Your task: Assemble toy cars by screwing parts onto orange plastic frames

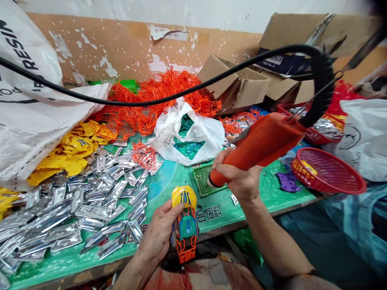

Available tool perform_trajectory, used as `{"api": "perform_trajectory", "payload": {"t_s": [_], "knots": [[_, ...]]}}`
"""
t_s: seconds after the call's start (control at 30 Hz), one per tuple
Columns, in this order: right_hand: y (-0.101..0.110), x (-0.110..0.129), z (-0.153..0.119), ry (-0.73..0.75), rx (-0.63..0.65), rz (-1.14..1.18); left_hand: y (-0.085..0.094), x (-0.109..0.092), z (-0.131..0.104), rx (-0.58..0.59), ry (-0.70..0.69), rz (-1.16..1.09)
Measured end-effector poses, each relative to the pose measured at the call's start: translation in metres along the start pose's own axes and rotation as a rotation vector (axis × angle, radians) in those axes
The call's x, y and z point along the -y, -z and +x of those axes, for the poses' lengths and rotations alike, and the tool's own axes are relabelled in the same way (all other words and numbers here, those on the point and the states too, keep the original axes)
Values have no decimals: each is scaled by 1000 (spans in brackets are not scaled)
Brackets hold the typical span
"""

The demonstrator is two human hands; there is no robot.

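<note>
Item, your left hand (159,227): fingers closed on the toy car (186,225), thumb on the yellow hood and the others at its side. The car lies beyond the counter's near edge, close to your lap, top side up; this grip seems meant to steady it while leaving the upper face exposed.

Item, your right hand (246,183): fingers wrapped around the orange-covered tool (260,141), near its lower end, which points down and left over the green basket (198,183). A wire hook joins the upper end to a spring (367,48) — probably to take weight off your wrist — and a smooth black cable (145,103) arcs away left.

Item, the toy car: glossy yellow hood with dark markings, green centre piece, open orange lattice frame.

Item, stock on the green-covered counter (163,181): thin, bent silvery pieces (96,213), shiny and loosely heaped at left, likely for easy reach; curved yellow shells (75,149) behind them; tangled orange lattice frames (169,86) at the back; green pieces (187,149) in a crumpled white plastic bag (208,133), its mouth open — handy for picking.

Item, right side: round, slotted red basket (356,189), with a flat purple piece (287,182) beside it.
</note>
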State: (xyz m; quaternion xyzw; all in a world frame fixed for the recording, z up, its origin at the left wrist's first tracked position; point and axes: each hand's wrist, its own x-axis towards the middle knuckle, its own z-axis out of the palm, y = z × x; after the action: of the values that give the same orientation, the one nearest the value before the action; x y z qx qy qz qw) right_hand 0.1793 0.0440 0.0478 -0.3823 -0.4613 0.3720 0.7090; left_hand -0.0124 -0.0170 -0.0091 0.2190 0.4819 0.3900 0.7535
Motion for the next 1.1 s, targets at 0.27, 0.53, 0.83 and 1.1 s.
{"api": "perform_trajectory", "payload": {"t_s": [0.27, 0.53, 0.83, 1.1], "knots": [[1, -10, -2, -10, -4, -27, -4, 1, 3, -34, 38, -47], [-2, -17, -3, -41, -15, -28, -4, 1, 2, -41, 51, -57], [-6, -15, -4, -40, -12, -50, -4, 1, 5, -41, 52, -72], [-9, -14, -4, -43, -21, -125, -8, -2, 3, -47, 52, -86]]}}
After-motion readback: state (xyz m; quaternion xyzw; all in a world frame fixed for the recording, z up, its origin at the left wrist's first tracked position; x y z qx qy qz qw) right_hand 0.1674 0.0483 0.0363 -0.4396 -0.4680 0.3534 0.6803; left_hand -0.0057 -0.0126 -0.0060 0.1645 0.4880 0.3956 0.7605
